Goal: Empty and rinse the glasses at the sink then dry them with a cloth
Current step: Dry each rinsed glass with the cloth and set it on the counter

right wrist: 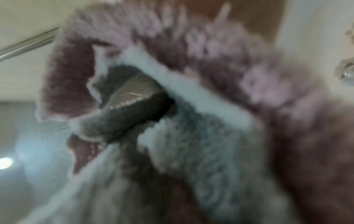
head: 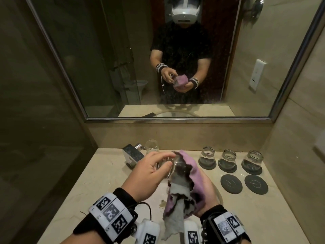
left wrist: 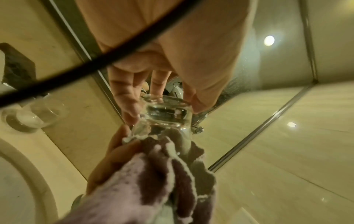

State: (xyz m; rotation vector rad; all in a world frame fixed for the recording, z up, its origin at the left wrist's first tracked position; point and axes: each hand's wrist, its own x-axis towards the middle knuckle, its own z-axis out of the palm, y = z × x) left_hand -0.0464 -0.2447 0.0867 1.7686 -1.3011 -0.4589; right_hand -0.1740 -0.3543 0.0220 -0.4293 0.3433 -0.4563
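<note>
My left hand (head: 151,171) grips the base end of a clear glass (head: 173,167) held on its side above the counter. The left wrist view shows those fingers (left wrist: 126,98) curled round the glass (left wrist: 164,112). A pink and grey cloth (head: 182,189) wraps the glass's other end. My right hand (head: 205,192) cups that cloth from below and holds it round the glass. The cloth's loose tail hangs down between my wrists. In the right wrist view the blurred cloth (right wrist: 191,121) fills the picture and hides the fingers.
Three glasses (head: 228,158) stand upside down on dark coasters at the back right, with two bare coasters (head: 243,185) in front. Another glass (head: 152,145) stands by the chrome tap (head: 131,154). The sink rim (left wrist: 38,174) lies below my hands. A mirror (head: 175,55) covers the wall.
</note>
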